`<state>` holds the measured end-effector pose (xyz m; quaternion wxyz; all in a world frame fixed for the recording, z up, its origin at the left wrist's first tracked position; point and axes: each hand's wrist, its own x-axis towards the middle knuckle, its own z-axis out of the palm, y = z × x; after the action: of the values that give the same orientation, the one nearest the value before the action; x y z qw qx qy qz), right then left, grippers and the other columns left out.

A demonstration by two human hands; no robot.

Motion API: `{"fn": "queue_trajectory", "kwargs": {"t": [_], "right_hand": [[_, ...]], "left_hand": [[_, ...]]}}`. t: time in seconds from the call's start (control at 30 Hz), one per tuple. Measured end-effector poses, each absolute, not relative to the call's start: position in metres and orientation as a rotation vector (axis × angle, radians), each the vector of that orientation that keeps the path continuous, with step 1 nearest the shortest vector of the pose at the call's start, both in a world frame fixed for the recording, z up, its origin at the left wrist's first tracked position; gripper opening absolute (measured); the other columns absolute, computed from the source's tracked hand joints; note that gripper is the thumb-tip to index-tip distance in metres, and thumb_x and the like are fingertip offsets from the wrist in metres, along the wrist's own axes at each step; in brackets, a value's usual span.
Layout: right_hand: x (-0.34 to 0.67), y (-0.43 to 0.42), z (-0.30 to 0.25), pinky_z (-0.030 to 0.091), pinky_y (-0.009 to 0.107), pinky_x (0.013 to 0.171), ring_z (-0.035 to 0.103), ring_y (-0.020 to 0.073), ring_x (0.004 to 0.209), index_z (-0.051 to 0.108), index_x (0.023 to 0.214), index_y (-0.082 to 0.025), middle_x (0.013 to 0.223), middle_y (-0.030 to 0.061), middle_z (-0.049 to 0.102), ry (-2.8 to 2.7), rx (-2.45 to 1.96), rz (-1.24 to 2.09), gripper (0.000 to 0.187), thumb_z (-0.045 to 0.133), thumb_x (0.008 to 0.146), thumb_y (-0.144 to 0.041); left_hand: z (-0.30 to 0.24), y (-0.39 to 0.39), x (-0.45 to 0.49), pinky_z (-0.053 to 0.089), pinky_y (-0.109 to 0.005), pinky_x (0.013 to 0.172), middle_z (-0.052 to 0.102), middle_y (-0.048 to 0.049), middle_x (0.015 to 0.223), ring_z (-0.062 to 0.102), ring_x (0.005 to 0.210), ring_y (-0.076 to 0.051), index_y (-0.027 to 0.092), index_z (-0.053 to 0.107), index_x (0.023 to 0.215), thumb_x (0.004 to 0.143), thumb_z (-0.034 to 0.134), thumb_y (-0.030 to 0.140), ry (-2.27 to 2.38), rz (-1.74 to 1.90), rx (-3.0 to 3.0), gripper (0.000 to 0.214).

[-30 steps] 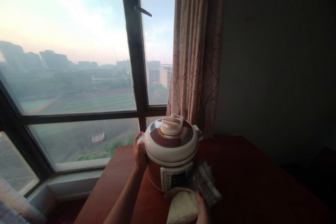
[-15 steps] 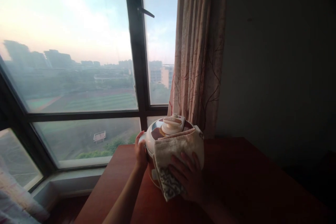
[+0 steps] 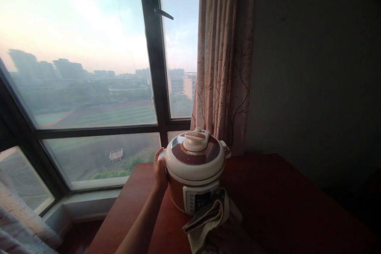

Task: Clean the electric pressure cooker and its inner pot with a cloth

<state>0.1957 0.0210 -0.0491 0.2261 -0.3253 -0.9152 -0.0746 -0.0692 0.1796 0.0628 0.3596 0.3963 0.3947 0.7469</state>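
An electric pressure cooker (image 3: 175, 192) with a white rim, brown body and round lid knob stands upright on the reddish-brown table (image 3: 262, 206). My left hand (image 3: 160, 170) is closed around the cooker's left side handle. Low at the cooker's front, by its control panel, is a folded, patterned cloth (image 3: 205, 222). My right hand (image 3: 228, 238) is in dark shadow behind and under that cloth, gripping it; its fingers are mostly hidden. Part of the control panel is covered by the cloth.
A large window (image 3: 89, 87) with a dark frame lies beyond the table to the left. A patterned curtain (image 3: 222, 67) hangs behind the cooker. The dark wall (image 3: 312, 67) is on the right, and pale fabric (image 3: 24, 222) shows at the lower left.
The cloth and my right hand have moved down off the cooker's lid and front, uncovering the lid and part of the control panel. My left hand stays on the handle.
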Motion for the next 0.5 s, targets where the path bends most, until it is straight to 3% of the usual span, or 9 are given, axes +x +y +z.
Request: {"fn": "queue_trajectory", "kwargs": {"t": [0.13,0.27,0.33,0.4,0.5], "right_hand": [[0.209,0.031,-0.036,0.034,0.041,0.116,0.059,0.0237,0.125,0.046,0.146,-0.033,0.136,0.0,0.065,-2.619,-0.752,-0.153,0.057,0.054,0.09,-0.025],[0.21,0.051,-0.003,0.033,0.049,0.112,0.061,0.0295,0.114,0.059,0.134,-0.032,0.125,0.0035,0.071,-2.522,-0.909,-0.2,0.055,0.061,0.079,-0.026],[0.202,0.066,0.031,0.026,0.057,0.112,0.056,0.0353,0.118,0.064,0.129,-0.029,0.123,0.007,0.07,-2.37,-1.017,-0.258,0.055,0.062,0.073,-0.028],[0.187,0.082,0.073,0.02,0.06,0.113,0.043,0.0407,0.131,0.059,0.135,-0.021,0.137,0.0118,0.061,-2.166,-1.073,-0.301,0.066,0.061,0.07,-0.031],[0.156,0.099,0.133,0.019,0.054,0.116,0.032,0.0359,0.141,0.046,0.147,-0.021,0.154,0.0077,0.045,-2.177,-1.037,-0.214,0.073,0.059,0.076,-0.035]], "left_hand": [[0.061,0.181,-0.07,0.045,-0.031,0.076,0.064,-0.0032,0.101,0.057,0.083,-0.02,0.019,0.062,0.115,0.075,0.061,0.048,1.033,1.937,1.035,0.05],[0.062,0.181,-0.07,0.045,-0.03,0.08,0.063,-0.0046,0.109,0.057,0.092,-0.022,0.019,0.062,0.116,0.075,0.06,0.046,1.035,1.955,1.041,0.049],[0.062,0.18,-0.07,0.045,-0.03,0.075,0.064,-0.0044,0.105,0.057,0.086,-0.021,0.019,0.062,0.117,0.074,0.061,0.046,1.034,1.945,1.042,0.051],[0.062,0.179,-0.07,0.044,-0.029,0.068,0.065,-0.0029,0.095,0.055,0.075,-0.019,0.018,0.061,0.119,0.074,0.062,0.047,1.037,1.919,1.04,0.053],[0.061,0.178,-0.072,0.045,-0.03,0.067,0.064,-0.0015,0.09,0.055,0.07,-0.018,0.018,0.061,0.121,0.075,0.062,0.05,1.051,1.898,1.041,0.055]]}}
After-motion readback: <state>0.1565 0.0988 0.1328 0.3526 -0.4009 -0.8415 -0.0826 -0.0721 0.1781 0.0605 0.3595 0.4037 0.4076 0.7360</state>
